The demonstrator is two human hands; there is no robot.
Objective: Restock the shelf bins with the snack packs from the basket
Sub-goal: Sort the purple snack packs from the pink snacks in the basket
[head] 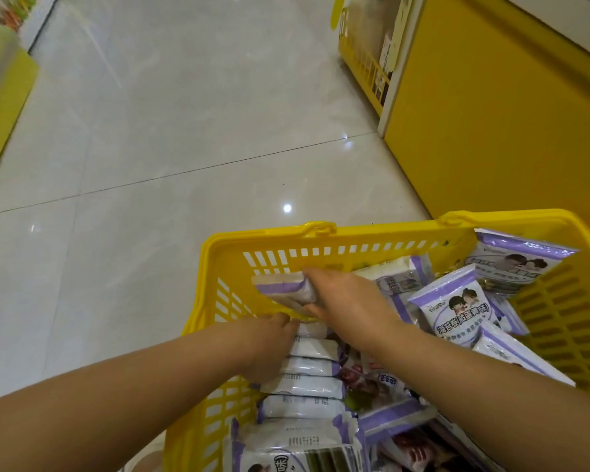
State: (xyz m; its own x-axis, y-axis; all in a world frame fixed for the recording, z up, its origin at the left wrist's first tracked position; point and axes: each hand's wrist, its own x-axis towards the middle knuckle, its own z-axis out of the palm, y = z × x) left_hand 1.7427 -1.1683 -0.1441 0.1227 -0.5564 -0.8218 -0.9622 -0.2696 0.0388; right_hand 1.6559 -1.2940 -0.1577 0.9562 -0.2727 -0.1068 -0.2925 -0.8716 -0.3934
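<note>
A yellow plastic basket fills the lower right of the head view, holding several white-and-purple snack packs. My right hand grips one snack pack near the basket's far left corner, lifted slightly above the others. My left hand reaches into the basket's left side, its fingers curled round a stacked row of packs standing on edge. Both forearms stretch in from the bottom edge.
Glossy grey floor tiles spread ahead and to the left. A yellow shelf unit with a slotted front rail stands at the upper right. Another yellow shelf base runs along the left edge.
</note>
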